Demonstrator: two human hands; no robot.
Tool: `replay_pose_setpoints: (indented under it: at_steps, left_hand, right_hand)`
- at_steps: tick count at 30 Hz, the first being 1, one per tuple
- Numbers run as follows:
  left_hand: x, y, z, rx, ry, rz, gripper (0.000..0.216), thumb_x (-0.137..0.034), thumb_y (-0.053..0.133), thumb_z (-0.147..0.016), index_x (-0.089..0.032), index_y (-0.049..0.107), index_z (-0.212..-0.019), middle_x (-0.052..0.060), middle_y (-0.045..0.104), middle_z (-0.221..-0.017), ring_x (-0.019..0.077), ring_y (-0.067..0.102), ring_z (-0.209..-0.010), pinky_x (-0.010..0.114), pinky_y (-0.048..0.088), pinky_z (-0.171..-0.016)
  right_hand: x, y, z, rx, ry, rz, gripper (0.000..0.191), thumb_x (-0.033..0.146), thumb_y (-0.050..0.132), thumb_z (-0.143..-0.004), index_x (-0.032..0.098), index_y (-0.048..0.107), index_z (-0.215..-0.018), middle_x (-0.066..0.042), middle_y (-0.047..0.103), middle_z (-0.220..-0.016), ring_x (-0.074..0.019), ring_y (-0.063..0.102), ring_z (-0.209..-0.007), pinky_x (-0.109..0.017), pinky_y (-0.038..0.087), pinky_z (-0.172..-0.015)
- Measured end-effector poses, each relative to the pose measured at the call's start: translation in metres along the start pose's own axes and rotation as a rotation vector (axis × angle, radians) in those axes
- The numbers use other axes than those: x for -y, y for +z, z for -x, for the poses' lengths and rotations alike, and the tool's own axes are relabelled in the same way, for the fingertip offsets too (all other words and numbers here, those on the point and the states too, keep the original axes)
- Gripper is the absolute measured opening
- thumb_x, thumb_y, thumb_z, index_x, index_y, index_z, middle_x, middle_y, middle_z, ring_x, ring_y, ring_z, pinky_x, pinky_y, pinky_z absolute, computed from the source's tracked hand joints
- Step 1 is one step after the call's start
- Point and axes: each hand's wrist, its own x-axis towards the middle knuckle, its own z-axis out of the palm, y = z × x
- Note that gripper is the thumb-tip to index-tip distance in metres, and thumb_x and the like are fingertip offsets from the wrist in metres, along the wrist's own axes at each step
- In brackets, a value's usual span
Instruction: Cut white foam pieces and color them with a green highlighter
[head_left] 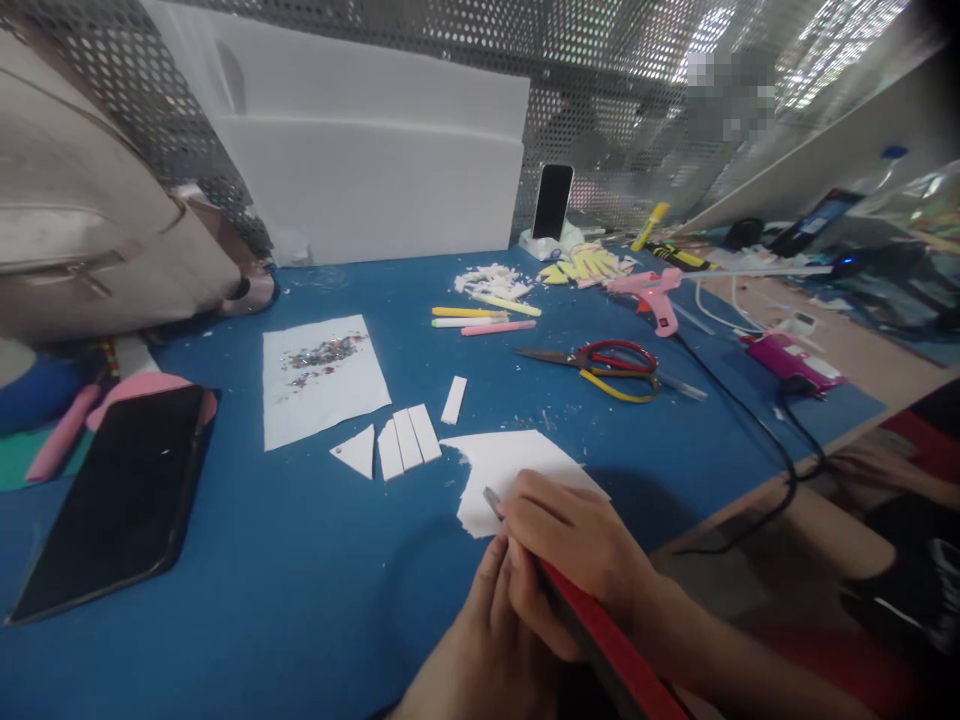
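Note:
My right hand (pixel 574 540) is closed round a red-handled craft knife (pixel 600 640), whose blade tip (pixel 491 498) rests on a white foam sheet (pixel 510 465) on the blue table. Beside it, my left hand (pixel 487 640) has its fingers bent, touching the right hand and the knife's handle near the sheet's lower edge. Several cut white strips (pixel 409 440), a white triangle (pixel 358 452) and one separate strip (pixel 454 400) lie just left of the sheet.
A white sheet with glitter (pixel 319 385), a dark tablet (pixel 120 500), scissors (pixel 607 365), coloured sticks (pixel 484 318), a pink glue gun (pixel 649 295) with its black cable (pixel 750 420), an upright phone (pixel 553 202), white foam boards (pixel 375 160) and a bag (pixel 90 230) surround the work spot.

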Motion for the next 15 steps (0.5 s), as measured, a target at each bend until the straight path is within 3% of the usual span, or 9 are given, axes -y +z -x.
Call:
replay_pose_setpoints:
  at_steps: [9,15]
  left_hand:
    - [-0.006,0.004,0.002,0.025,0.013,0.001,0.051,-0.03,0.032,-0.094,-0.014,0.043,-0.141,0.01,0.061,-0.129,0.0313,0.058,-0.12,0.051,0.049,-0.099]
    - [-0.013,0.011,0.006,-0.023,-0.021,0.051,0.05,-0.027,0.035,-0.094,-0.01,0.044,-0.14,0.014,0.06,-0.13,0.0317,0.058,-0.117,0.061,0.023,-0.111]
  right_hand:
    - [0.003,-0.006,-0.002,0.03,-0.002,-0.058,0.02,0.007,0.047,-0.072,0.02,0.033,-0.075,0.001,0.039,-0.073,-0.011,0.036,-0.061,-0.027,0.029,-0.051]
    - [0.005,-0.01,-0.004,0.085,0.002,-0.062,0.021,0.006,0.047,-0.072,0.02,0.031,-0.074,0.001,0.038,-0.072,-0.0112,0.037,-0.062,-0.028,0.029,-0.052]
